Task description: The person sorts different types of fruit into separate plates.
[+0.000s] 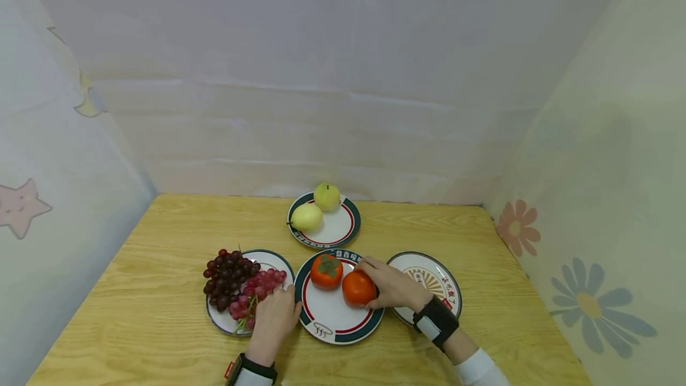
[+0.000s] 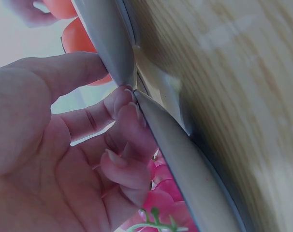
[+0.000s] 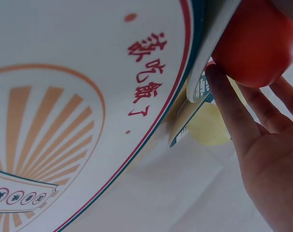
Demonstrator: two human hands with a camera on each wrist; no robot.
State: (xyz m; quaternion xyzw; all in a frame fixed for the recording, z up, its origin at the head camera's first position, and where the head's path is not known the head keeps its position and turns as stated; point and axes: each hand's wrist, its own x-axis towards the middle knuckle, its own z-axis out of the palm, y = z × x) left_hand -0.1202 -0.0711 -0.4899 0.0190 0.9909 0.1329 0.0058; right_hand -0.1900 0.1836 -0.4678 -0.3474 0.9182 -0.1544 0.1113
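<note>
My right hand [image 1: 393, 285] grips an orange-red persimmon [image 1: 359, 289] on the right side of the middle plate [image 1: 321, 314], fingers around it. In the right wrist view that persimmon [image 3: 257, 46] lies between thumb and fingers. Another persimmon [image 1: 327, 271] with a green calyx sits beside it on this plate. My left hand [image 1: 276, 317] is where the middle plate meets the grape plate [image 1: 217, 317]. Seen from the left wrist, its thumb and bent index finger hold the middle plate's rim [image 2: 110, 41]. Its other fingers curl close to the pink grapes [image 2: 166, 193].
Dark grapes [image 1: 227, 279] and pink grapes [image 1: 259, 288] fill the left plate. Behind, another plate [image 1: 343, 228] bears two yellow-green pears [image 1: 306, 217]. A plate with a sun-ray print [image 1: 429, 279] lies under the right wrist. Walls enclose the wooden table [image 1: 150, 267] at the back and sides.
</note>
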